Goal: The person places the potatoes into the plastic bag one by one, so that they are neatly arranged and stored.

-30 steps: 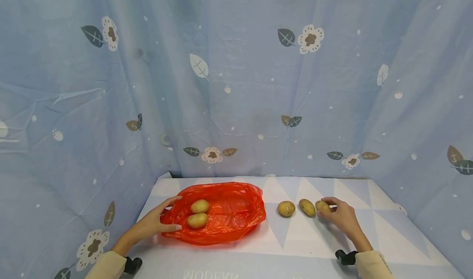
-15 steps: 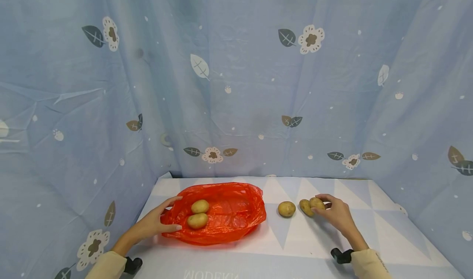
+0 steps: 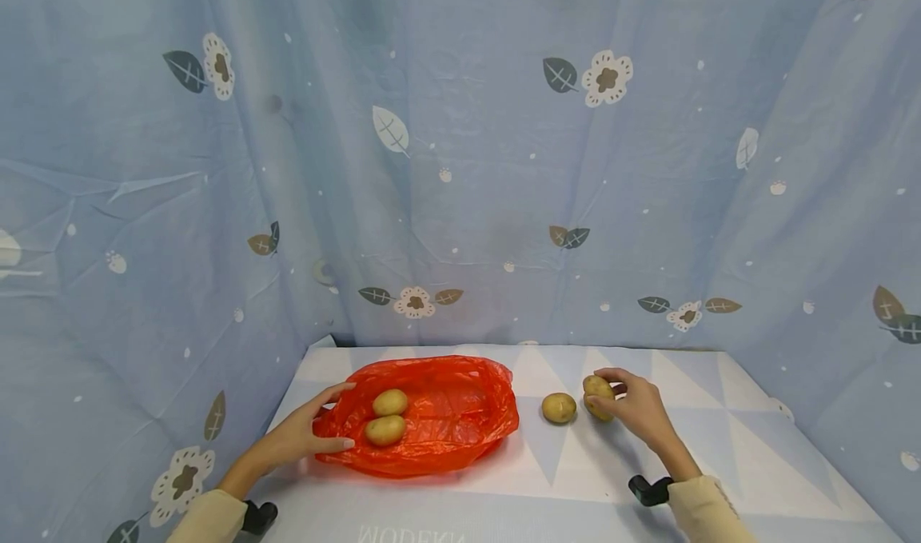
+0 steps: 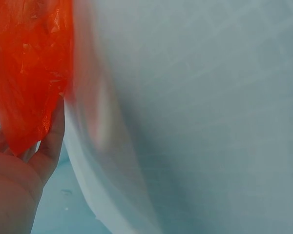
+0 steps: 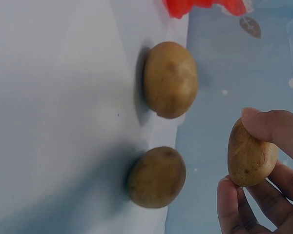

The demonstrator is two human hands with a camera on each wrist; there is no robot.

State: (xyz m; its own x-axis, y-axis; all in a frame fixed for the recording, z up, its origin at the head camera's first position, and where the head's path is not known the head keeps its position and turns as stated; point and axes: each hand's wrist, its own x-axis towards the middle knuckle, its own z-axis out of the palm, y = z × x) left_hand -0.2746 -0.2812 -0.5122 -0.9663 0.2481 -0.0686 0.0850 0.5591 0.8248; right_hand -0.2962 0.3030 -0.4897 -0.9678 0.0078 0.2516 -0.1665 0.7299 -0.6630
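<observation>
A thin red plastic bag (image 3: 460,447) lies with its mouth spread wide on the table's left half. Inside it, at the left end, are two potatoes (image 3: 384,429). My left hand (image 3: 295,435) curves round the bag's left rim, thumb on the near side and fingers on the far side; the left wrist view shows the bag's edge (image 4: 29,122) between them. With thumb and fingertips my right hand (image 3: 640,407) pinches a potato (image 5: 251,153), raised off the table. Below it rests another potato (image 5: 157,178), partly covered in the head view. One more potato (image 3: 559,408) lies nearer the bag.
A pale table (image 3: 518,487) with a triangle pattern carries everything. Blue floral cloth (image 3: 489,167) hangs at the back and along both sides. Each wrist bears a small black camera mount (image 3: 651,490).
My right hand has lifted the rightmost potato and carried it leftward, over the middle one. The left hand stays at the bag's rim, and the bag looks the same.
</observation>
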